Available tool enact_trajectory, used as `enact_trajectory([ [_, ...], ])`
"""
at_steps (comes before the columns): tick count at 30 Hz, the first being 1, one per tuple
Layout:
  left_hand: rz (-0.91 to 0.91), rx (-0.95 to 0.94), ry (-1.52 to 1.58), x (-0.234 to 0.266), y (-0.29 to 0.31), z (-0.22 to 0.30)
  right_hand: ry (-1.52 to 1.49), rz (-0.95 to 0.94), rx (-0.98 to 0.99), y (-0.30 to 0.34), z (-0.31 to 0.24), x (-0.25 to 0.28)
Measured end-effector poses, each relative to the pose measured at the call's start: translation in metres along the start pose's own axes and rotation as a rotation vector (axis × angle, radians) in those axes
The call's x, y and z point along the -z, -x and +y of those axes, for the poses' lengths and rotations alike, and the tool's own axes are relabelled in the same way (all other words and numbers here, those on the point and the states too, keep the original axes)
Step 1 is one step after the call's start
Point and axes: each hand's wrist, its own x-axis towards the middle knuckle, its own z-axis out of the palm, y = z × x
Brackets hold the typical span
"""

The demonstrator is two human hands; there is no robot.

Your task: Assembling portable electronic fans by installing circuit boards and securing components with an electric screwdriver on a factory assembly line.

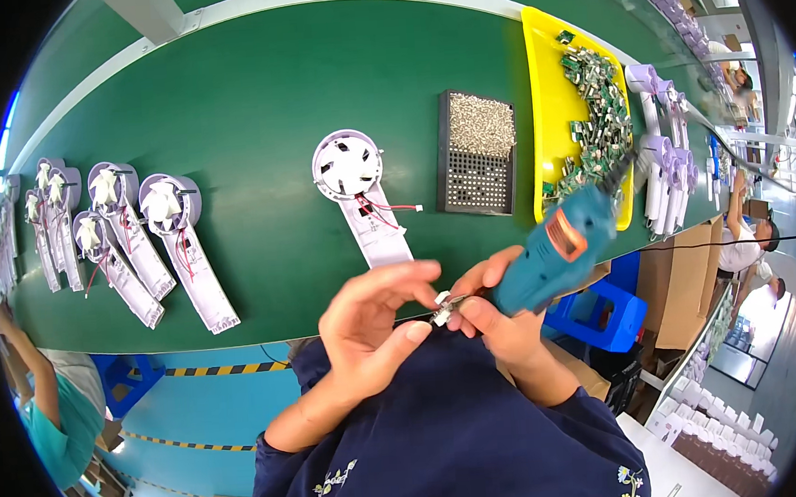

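My right hand (pixel 503 319) is wrapped around a teal electric screwdriver (pixel 553 253), whose bit end points up and away to the right. The thumb and fingertips of that same hand pinch a small circuit board with white parts (pixel 443 309). Close on its left is my left hand (pixel 371 328), its thumb and fingers spread, the thumb tip beside the board. Whether the thumb touches it is unclear. Just beyond my hands lies a white handheld fan housing (pixel 374 232) with a round head, red and black wires and a small white connector.
Several lilac-backed fan housings with white blades (pixel 172 208) lie at the left. A black screw tray (pixel 479 152) sits right of centre, beside a yellow bin (pixel 546 66) of circuit boards. More fan bodies (pixel 663 178) stand farther right. A co-worker (pixel 52 397) is at the left edge.
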Motion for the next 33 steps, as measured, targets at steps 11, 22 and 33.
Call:
enact_trajectory([
  [11,-0.284,0.037,-0.446,0.011,-0.024,0.024,-0.304,-0.125,-0.133,-0.007,0.026,0.016],
  [22,0.051,0.308,-0.205,0.013,-0.014,0.019,0.101,-0.220,-0.194,-0.006,0.005,0.010],
  [33,0.032,0.348,-0.190,0.005,-0.019,0.027,0.087,-0.382,-0.318,-0.006,0.006,0.023],
])
